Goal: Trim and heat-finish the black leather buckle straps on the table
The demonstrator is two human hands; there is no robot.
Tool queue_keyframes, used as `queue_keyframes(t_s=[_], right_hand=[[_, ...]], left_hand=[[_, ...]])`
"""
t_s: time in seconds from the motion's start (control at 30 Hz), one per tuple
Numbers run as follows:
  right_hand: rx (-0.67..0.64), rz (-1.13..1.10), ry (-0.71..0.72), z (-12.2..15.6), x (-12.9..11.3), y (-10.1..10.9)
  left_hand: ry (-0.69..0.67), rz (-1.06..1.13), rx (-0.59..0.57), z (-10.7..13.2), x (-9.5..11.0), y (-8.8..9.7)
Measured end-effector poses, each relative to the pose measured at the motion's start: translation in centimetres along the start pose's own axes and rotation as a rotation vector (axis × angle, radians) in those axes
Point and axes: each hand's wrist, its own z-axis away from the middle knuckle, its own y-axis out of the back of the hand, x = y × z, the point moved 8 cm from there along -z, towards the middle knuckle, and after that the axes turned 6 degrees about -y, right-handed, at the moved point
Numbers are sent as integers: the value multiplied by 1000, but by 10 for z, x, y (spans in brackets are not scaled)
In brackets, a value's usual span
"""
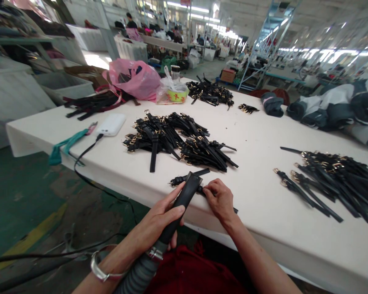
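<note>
My left hand (159, 216) is wrapped round a black flat-ended hose nozzle (186, 195), tilted up over the table's front edge. A ribbed hose (138, 275) joins the nozzle at a metal clamp and runs back under my left forearm. With thumb and finger, my right hand (220, 201) pinches a short black buckle strap (200, 190) just right of the nozzle's mouth; part of the strap is hidden by the hand and nozzle. Just beyond the nozzle lies another black strap (180, 179) with its buckle to the left.
Piles of black buckle straps lie mid-table (153, 134), at the right (340, 171) and at the back (210, 92). A white power bank (111, 124) with a black cable sits left, near a pink bag (135, 79). Dark-and-white bundles (334, 104) line the far right edge.
</note>
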Motion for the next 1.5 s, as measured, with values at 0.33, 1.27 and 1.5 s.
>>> queue_keyframes(t_s=[0.33, 1.27, 1.5], right_hand=[[-39, 9, -43, -4, 3, -3], [-95, -111, -100, -1, 2, 0], [-60, -190, -64, 0, -1, 4]], left_hand=[[7, 19, 20, 1, 1, 2], [79, -391, 18, 31, 7, -26], [102, -321, 22, 24, 10, -28]])
